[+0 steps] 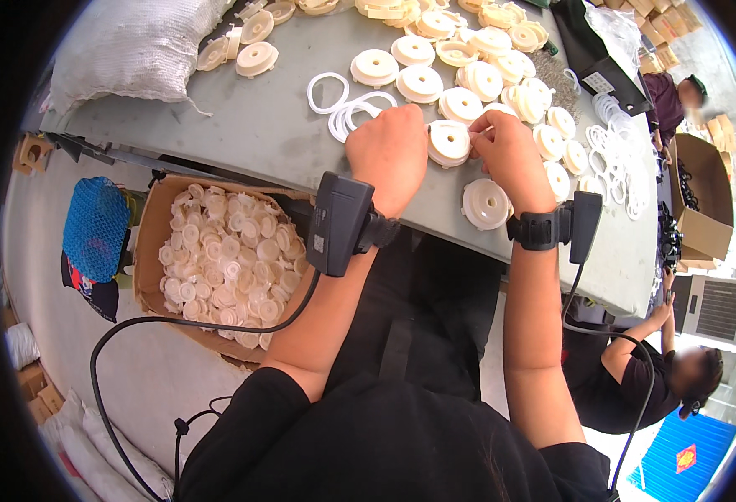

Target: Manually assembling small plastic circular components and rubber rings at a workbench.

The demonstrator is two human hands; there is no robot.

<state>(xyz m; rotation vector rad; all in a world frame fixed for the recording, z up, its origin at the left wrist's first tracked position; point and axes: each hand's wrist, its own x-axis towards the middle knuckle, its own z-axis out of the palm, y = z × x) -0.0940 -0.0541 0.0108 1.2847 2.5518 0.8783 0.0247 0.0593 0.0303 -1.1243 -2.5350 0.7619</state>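
On the near part of the grey table lies a cream round plastic part with a small central hole, between my two hands. My left hand is closed in a fist against its left side, the fingertips out of sight. Thumb and forefinger of my right hand pinch at its right edge; whether a ring is between them is too small to tell. Just below my right hand is another round plastic part with a wider flange. Loose white rings lie beyond my left hand.
Many similar parts cover the table's far side. More white rings lie at the right, and a white woven sack stands far left. Below the table edge, a cardboard box holds translucent plastic pieces. Two other people are at the right.
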